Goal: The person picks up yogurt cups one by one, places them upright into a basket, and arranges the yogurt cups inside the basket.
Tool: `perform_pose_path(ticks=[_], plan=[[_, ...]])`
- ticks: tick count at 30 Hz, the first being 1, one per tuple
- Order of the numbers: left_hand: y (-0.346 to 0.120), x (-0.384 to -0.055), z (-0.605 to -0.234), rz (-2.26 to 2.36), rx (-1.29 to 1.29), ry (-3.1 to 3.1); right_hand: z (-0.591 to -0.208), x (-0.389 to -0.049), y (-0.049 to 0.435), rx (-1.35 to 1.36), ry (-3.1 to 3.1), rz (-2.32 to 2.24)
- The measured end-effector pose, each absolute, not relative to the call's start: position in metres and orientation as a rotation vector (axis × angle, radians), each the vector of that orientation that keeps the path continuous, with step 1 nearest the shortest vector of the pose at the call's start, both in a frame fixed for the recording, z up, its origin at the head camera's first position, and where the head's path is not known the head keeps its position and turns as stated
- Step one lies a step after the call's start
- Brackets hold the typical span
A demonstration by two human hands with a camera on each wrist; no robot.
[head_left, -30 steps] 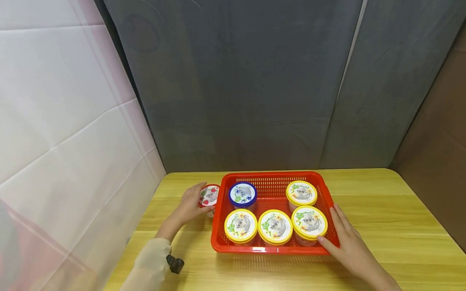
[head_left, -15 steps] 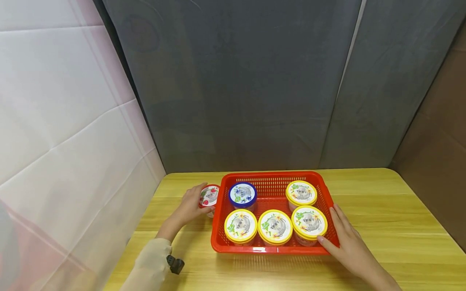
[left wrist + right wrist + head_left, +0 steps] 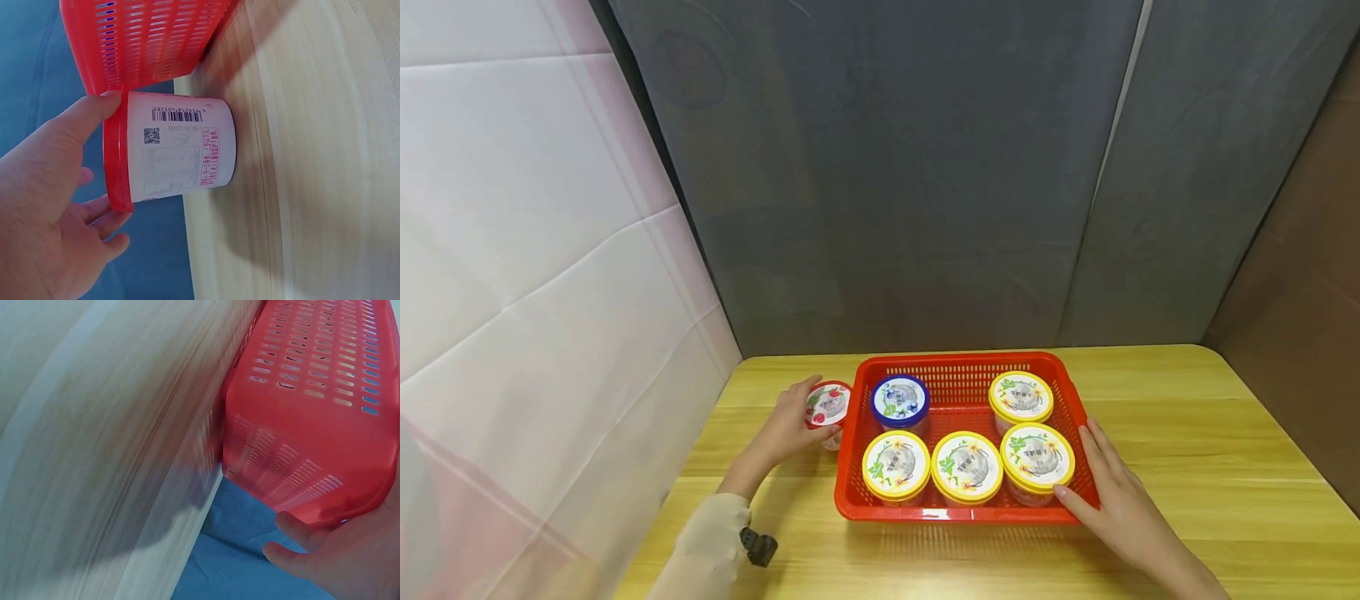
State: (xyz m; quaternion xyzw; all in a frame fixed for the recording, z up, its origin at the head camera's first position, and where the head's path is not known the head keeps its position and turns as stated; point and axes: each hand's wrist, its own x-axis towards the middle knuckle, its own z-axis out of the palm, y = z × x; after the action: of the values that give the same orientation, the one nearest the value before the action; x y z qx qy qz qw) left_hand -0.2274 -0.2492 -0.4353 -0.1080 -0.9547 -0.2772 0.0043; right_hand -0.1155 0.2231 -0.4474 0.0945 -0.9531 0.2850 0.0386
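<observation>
My left hand (image 3: 787, 422) holds a tub with a red lid (image 3: 828, 405) just outside the basket's left side. In the left wrist view, thumb and fingers span the lid of this pale tub (image 3: 181, 147), which stands upright on the table with a barcode on its wall. My right hand (image 3: 1123, 504) grips the right rim of the red plastic basket (image 3: 958, 514), its thumb over the front right corner. Seen from the right wrist, the fingertips (image 3: 290, 556) sit by the rim, outside the basket wall (image 3: 312, 419).
Inside the basket stand a blue-lidded tub (image 3: 900, 402) at the back left and several yellow-lidded tubs (image 3: 967, 468) along the front and back right. The wooden table (image 3: 1210, 450) ends at a dark grey partition (image 3: 887, 183). A white cloth wall (image 3: 535, 250) rises on the left.
My left hand and the red-lidded tub have shifted very slightly left, away from the basket. My right hand and the basket stay where they were.
</observation>
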Motion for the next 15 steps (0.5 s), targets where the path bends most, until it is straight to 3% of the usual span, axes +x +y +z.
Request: perform_pose_path(ticks=[15], plan=[[-0.2536,-0.2259,-0.4303,-0.854,-0.288,-2.952,-0.4473,-0.1156,0.2234,0.286,-2.927,0.875]])
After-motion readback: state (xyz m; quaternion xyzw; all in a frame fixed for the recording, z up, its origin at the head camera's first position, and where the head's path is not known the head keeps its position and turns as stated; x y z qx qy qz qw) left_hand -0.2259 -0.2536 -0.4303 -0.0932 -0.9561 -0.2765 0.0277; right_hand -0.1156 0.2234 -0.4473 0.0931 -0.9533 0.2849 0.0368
